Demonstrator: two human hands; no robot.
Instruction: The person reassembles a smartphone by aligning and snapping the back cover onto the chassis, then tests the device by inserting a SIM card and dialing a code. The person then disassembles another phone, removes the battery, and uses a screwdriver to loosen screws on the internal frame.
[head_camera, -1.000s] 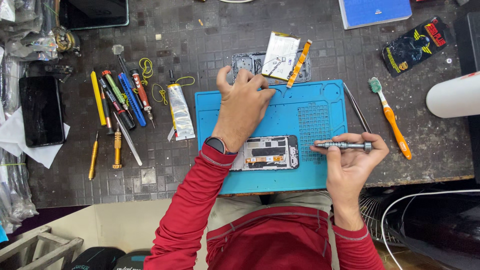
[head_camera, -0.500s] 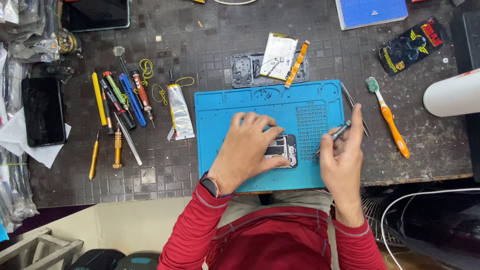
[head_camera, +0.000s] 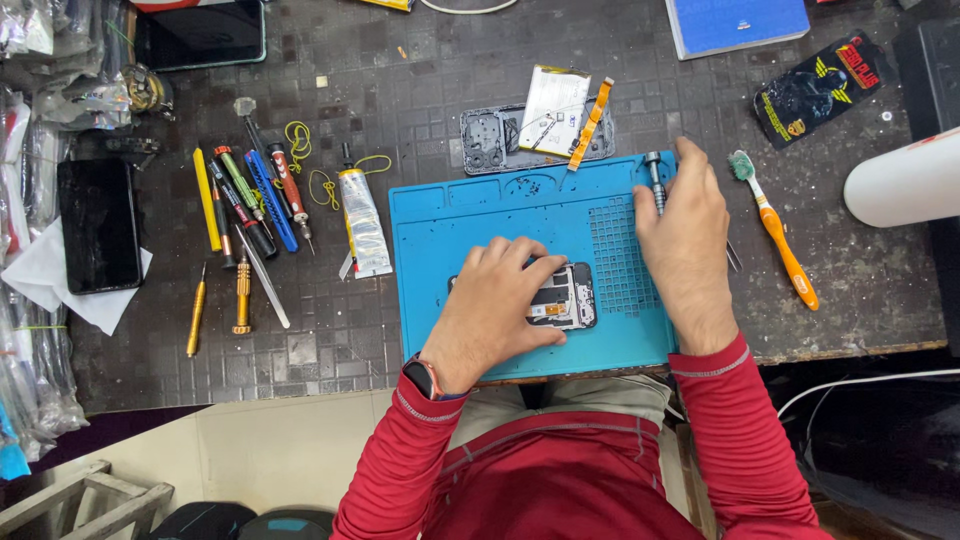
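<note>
The opened phone (head_camera: 558, 297) lies on the blue mat (head_camera: 470, 215), its back cover (head_camera: 492, 140) already off and lying just beyond the mat; the insides look only partly stripped. The left hand (head_camera: 497, 305) presses spread fingers on it. The right hand (head_camera: 685, 225) pinches a screwdriver (head_camera: 655, 178). A silver glue tube (head_camera: 362, 222) lies left, a black printed packet (head_camera: 818, 88) far right on the surface (head_camera: 400, 60)

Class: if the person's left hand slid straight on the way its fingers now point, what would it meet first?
The left hand lies on the opened phone, fingers aimed up and right. Beyond the phone, it would probably meet the right hand holding the screwdriver, though heights are unclear.
</note>
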